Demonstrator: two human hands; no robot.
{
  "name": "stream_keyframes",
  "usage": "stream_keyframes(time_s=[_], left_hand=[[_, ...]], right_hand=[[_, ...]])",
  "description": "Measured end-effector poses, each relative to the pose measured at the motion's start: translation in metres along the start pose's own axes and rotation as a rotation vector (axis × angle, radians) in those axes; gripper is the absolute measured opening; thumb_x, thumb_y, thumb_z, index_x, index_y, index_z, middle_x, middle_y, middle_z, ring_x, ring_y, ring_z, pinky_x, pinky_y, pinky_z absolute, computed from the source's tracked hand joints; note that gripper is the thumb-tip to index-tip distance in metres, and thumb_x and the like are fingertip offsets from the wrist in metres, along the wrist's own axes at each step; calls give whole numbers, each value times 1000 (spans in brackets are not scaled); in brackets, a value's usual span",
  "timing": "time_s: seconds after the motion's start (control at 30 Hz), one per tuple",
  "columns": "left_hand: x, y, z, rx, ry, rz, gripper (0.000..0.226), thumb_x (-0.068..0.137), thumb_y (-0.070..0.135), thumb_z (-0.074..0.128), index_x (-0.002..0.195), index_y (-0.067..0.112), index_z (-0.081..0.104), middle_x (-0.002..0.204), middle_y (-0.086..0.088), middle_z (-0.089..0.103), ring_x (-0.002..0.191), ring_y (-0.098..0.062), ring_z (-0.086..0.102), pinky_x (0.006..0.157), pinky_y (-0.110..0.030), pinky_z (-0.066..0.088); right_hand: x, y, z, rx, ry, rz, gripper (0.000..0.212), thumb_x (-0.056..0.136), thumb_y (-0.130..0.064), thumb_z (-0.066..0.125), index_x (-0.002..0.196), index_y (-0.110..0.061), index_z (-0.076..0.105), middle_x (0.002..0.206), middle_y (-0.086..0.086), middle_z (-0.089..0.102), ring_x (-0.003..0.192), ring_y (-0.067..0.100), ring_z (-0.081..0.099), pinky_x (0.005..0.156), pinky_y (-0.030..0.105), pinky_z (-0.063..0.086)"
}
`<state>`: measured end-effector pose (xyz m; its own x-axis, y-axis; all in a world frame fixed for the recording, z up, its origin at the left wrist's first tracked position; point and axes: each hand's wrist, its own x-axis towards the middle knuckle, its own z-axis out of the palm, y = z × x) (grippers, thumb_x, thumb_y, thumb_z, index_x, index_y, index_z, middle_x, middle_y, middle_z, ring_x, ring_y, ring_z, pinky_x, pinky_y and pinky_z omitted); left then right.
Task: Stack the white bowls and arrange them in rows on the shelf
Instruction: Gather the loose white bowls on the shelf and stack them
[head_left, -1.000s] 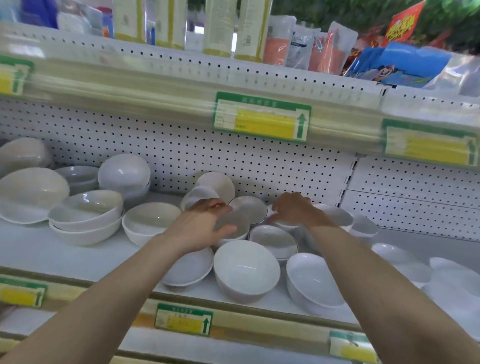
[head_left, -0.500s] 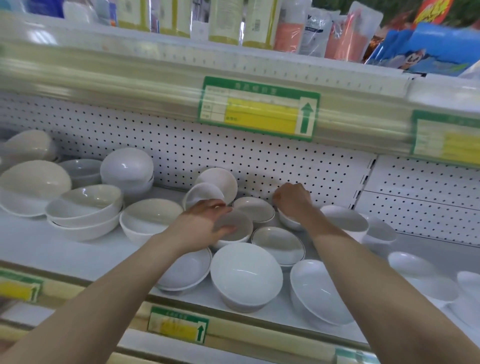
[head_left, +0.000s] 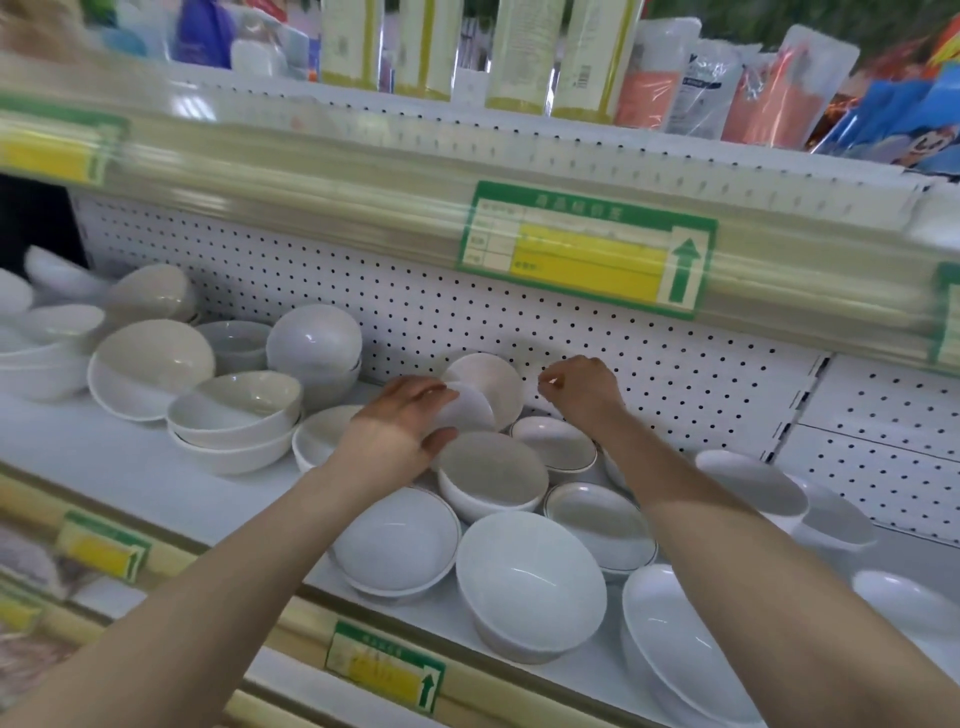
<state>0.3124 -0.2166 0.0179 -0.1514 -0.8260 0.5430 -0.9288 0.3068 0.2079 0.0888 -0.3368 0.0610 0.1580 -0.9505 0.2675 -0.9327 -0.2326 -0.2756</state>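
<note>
Several white bowls lie loose on the white shelf (head_left: 104, 457). My left hand (head_left: 397, 428) grips a small tilted bowl (head_left: 467, 410) between fingers and thumb. Behind it a second tilted bowl (head_left: 491, 382) leans on the pegboard. Just below my left hand sits an upright bowl (head_left: 493, 475). My right hand (head_left: 584, 389) hovers near the pegboard with curled fingers and nothing visible in them, just right of the leaning bowl. Two dark-rimmed small bowls (head_left: 556, 447) (head_left: 602, 525) lie under my right forearm. Larger bowls (head_left: 397, 543) (head_left: 530, 582) sit at the front.
A two-bowl stack (head_left: 234, 421), an upside-down bowl (head_left: 314, 338) and a tilted wide bowl (head_left: 150, 364) fill the left. More bowls (head_left: 753, 483) (head_left: 904, 597) lie right. The upper shelf edge with a green price label (head_left: 587, 249) overhangs closely.
My left hand has shifted from the upright bowl onto the small tilted bowl behind it. My right hand has lifted off the rear bowl and risen toward the pegboard.
</note>
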Motion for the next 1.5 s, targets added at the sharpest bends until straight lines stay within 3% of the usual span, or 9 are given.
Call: stream_keyframes(time_s=[0.1,0.27,0.5,0.7,0.77,0.9,1.07,1.3,1.5], left_hand=[[-1,-15,-3,58,-17,-52,41,80,32,73,117,16,68,121,-6,66,107,-30,64,79,-40,58],[-10,-37,-8,171,-68,-99,50,77,45,49,108,12,71,108,-8,70,89,-32,69,57,-36,59],[-15,-48,-7,216,-57,-130,48,76,44,50,100,8,72,102,-12,72,82,-33,71,61,-39,59],[-17,-52,-12,220,-123,-162,61,77,46,36,111,10,71,113,-14,70,93,-36,69,74,-44,58],[-18,-51,-17,194,-143,-208,77,74,51,22,126,14,64,130,-11,62,111,-33,62,94,-42,51],[-24,-55,-18,204,-112,-204,73,79,48,23,124,11,66,127,-13,65,113,-30,63,99,-40,47],[-27,-58,-19,257,-138,-176,51,85,40,35,108,13,72,108,-8,72,96,-26,69,85,-37,54],[-26,-62,-14,234,-195,-230,59,87,48,23,121,21,63,121,-3,65,107,-30,61,95,-40,45],[-29,-47,-26,187,-234,-241,80,75,64,10,132,33,56,139,3,55,128,-23,48,108,-37,33]], right_hand=[[12,-16,6,-68,7,3,30,94,-33,55,121,-26,67,118,4,67,117,25,55,98,36,45],[30,-34,27,-187,-13,36,29,95,-35,53,114,-19,66,114,6,66,111,27,55,91,37,41],[37,-48,36,-197,45,58,9,87,-7,52,86,-15,56,95,4,62,88,23,54,68,25,33],[33,-76,28,42,-10,6,33,101,-8,38,123,6,58,121,20,60,114,30,54,54,17,36],[30,-88,27,133,9,32,33,100,-8,40,117,11,60,121,26,62,114,33,56,77,37,40],[41,-104,44,271,-196,95,23,98,-9,44,95,4,63,96,23,63,114,32,57,48,29,27],[50,-110,46,362,-359,118,32,96,-6,53,66,-12,42,70,7,44,78,25,51,47,26,29],[47,-98,38,479,-451,128,31,94,-24,53,66,-11,56,62,7,53,54,20,46,53,28,36],[35,-75,19,396,-380,-149,58,95,-59,41,99,-14,77,106,6,73,99,23,64,97,40,47]])
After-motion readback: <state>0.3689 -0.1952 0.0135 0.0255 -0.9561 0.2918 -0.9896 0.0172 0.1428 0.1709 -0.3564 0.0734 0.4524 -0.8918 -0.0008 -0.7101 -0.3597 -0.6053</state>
